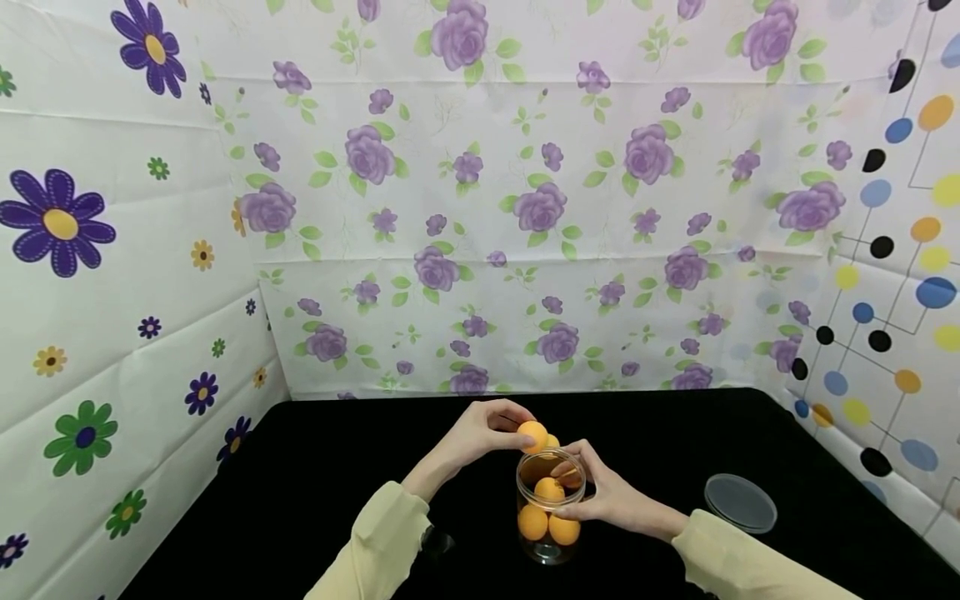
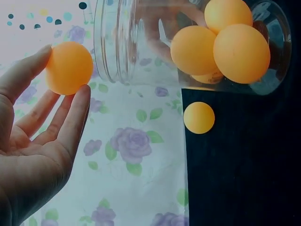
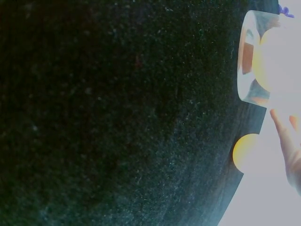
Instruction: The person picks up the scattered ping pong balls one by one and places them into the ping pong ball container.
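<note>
1. The black table (image 1: pixel 315 467) carries the clear jar (image 1: pixel 550 521), which my right hand (image 1: pixel 609 500) grasps around its rim at about 3 o'clock, steadying it upright.
2. My left hand (image 1: pixel 480 433) pinches an orange ball (image 1: pixel 532 436) in its fingertips just above the jar's mouth, at its 11 o'clock; I judge it should be centred over the opening before letting go.
3. The lid (image 1: pixel 739 502) lies well apart at 3 o'clock.
4. Only the left wrist view clearly shows a loose ball (image 2: pixel 199 117) on the table beside the jar, and three balls (image 2: pixel 221 44) inside.
</note>
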Tool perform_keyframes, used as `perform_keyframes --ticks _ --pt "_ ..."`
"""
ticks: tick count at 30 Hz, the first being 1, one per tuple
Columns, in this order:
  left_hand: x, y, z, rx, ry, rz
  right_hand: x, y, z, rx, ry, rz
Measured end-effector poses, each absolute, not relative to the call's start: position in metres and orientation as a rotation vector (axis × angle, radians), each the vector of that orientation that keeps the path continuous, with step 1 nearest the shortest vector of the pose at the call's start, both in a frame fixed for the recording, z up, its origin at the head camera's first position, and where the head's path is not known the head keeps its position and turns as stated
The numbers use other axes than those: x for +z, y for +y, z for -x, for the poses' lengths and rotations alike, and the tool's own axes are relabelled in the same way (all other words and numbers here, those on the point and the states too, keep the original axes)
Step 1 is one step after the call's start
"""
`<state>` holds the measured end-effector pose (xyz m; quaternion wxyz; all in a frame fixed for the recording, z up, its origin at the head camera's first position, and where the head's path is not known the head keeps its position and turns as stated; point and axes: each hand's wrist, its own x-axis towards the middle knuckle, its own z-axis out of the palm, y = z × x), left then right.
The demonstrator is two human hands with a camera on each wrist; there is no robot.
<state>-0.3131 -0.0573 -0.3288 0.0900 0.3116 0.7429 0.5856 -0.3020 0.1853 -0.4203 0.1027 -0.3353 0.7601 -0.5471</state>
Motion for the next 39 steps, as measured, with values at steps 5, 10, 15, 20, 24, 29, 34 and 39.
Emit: perform_keyframes --ticks 5,10,15,20,24,29,34,39 --pt "-0.34 -0.054 0.322 1.723 2.187 -0.943 -0.421 0.185 0.302 -1.619 2.235 0.964" --pt "-0.341 -0.052 0.322 1.699 2.175 -0.967 -0.422 0.185 0.302 -1.625 2.231 0.955" --pt "-0.34 -0.049 0.319 1.643 2.169 -1.032 -0.421 0.185 0.302 -1.618 2.251 0.957" --pt "-0.338 -0.047 0.316 1.594 2.172 -1.087 -0.421 0.185 0.301 -1.606 2.279 0.95" --pt "-0.338 -0.045 0.315 1.577 2.182 -1.099 -0.422 0.185 0.301 -1.607 2.278 0.959" --pt "-0.338 -0.045 0.314 1.586 2.165 -1.118 -0.422 0.185 0.301 -1.614 2.269 0.977" --pt "-0.337 -0.045 0.313 1.572 2.192 -1.116 -0.421 0.185 0.301 -1.603 2.288 0.995" --pt "-0.336 -0.047 0.314 1.568 2.213 -1.113 -0.42 0.185 0.3 -1.603 2.293 0.99"
